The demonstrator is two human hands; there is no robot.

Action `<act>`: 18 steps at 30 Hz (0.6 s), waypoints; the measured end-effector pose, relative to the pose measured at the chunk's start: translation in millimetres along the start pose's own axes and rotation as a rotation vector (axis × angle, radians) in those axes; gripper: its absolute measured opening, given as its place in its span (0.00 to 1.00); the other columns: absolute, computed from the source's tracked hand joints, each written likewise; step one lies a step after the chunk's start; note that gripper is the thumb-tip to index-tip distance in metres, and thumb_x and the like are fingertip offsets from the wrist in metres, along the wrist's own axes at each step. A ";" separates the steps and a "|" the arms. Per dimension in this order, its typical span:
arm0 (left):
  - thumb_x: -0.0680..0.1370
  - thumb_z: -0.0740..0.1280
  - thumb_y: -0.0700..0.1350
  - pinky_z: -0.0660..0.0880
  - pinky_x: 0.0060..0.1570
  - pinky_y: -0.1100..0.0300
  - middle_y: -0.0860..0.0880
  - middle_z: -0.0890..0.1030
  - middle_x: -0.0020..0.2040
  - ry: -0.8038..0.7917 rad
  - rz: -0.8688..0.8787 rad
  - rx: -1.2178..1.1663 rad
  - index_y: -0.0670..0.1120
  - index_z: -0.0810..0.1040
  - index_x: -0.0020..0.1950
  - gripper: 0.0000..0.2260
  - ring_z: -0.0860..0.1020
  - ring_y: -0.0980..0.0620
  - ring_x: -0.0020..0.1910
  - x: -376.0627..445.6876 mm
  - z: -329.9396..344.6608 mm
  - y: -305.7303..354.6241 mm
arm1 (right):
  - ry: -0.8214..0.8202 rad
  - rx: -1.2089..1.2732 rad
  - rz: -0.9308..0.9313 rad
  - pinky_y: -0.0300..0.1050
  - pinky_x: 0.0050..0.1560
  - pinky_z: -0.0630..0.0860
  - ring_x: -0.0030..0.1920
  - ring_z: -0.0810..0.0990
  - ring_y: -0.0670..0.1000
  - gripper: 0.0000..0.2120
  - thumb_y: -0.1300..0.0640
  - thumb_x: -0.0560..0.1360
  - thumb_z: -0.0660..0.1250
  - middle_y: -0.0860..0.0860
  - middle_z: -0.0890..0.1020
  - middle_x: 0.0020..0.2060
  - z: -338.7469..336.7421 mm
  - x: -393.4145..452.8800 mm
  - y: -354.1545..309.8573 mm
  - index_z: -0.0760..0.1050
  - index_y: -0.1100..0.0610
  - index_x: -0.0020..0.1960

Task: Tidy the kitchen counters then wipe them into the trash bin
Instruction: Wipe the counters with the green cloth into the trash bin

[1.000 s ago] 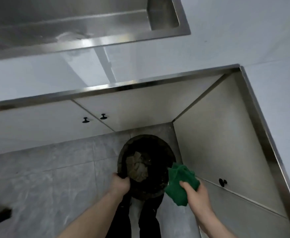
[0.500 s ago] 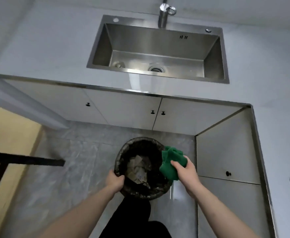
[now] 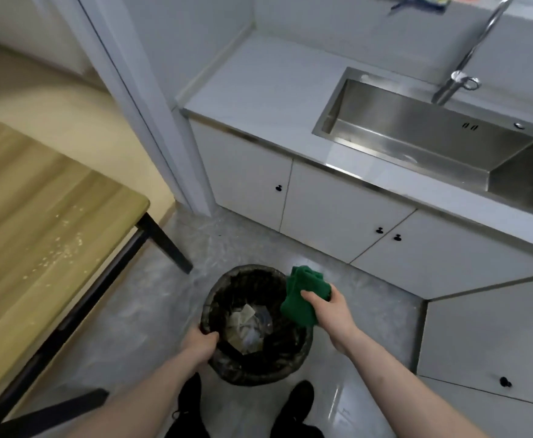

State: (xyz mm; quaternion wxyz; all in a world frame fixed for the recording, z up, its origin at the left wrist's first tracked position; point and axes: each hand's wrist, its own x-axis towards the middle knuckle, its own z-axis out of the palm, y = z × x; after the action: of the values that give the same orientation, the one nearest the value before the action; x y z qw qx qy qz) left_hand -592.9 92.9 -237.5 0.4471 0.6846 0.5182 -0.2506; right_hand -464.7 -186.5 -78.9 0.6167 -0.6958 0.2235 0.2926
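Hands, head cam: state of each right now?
Left hand: closed, gripping the near rim of the trash bin.
Right hand: closed, holding the green cloth by the bin's right rim.

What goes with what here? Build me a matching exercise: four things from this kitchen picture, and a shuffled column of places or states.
Things:
1. green cloth
2. trash bin
3. crumbs
4. sink

Places or states:
A. set into the counter
B. gripped at the rim by the left hand
C. scattered on the wooden table
D. bunched in the right hand

Pairs: 1-D, 2-B, 3-C, 4-A
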 end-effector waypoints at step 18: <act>0.77 0.67 0.35 0.71 0.50 0.58 0.37 0.79 0.62 -0.029 -0.114 -0.153 0.37 0.73 0.69 0.20 0.78 0.39 0.61 35.9 -193.4 -77.2 | -0.163 -0.275 -0.154 0.55 0.58 0.81 0.52 0.85 0.50 0.12 0.54 0.75 0.71 0.47 0.85 0.52 302.7 25.3 -15.3 0.77 0.47 0.57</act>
State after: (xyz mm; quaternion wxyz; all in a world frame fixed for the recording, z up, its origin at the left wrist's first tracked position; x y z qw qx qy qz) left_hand -676.2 283.8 -201.8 0.4907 0.6141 0.5675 -0.2450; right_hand -475.8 116.2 -105.6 0.5524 -0.7626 0.0767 0.3277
